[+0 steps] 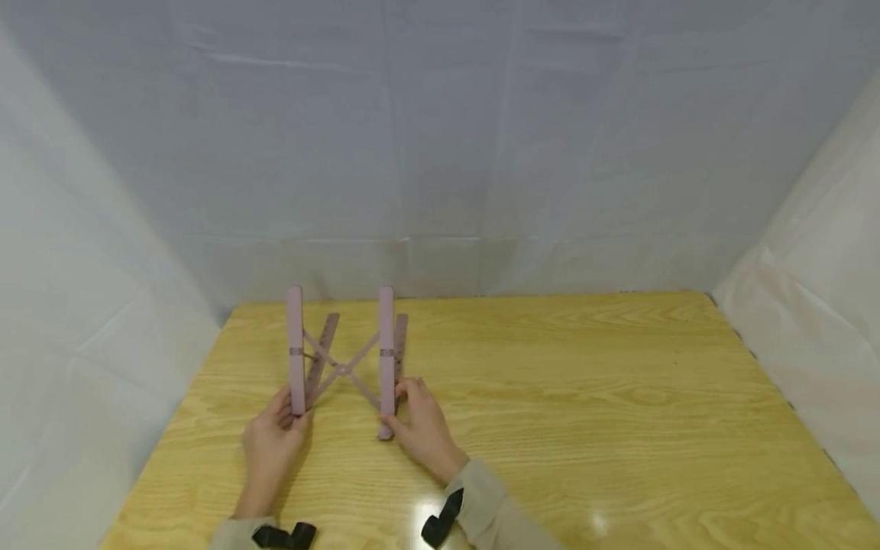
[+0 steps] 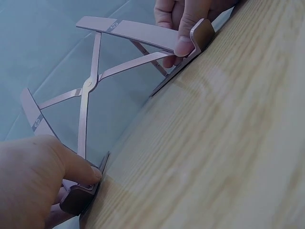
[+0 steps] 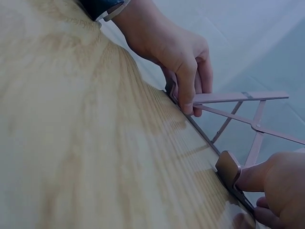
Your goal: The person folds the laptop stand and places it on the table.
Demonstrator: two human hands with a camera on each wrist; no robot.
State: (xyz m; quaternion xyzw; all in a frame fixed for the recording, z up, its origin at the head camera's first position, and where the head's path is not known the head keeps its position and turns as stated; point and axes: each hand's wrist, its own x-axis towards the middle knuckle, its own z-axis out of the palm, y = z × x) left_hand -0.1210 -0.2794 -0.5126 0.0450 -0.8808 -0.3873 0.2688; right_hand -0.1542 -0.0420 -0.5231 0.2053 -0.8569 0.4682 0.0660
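A folding laptop stand (image 1: 387, 328) in pinkish metal stands opened out on the left half of the table. Its two sloped side arms are joined by thin crossbars that meet at a pivot (image 2: 88, 85). At the near end of the left arm, my left hand (image 1: 271, 443) grips the frame, thumb on the inner side near the upturned lip (image 2: 78, 199). My right hand (image 1: 426, 434) pinches the near end of the right arm between thumb and fingers. In the right wrist view, the right thumb lies behind the other front lip (image 3: 228, 168). The base strips lie along the tabletop.
The wood-grain table (image 1: 584, 397) extends well to the right of the stand. Pale plastic sheeting (image 1: 447, 153) hangs behind the table's back edge and along both sides. Black straps with small devices (image 1: 443, 519) sit on both sleeved wrists.
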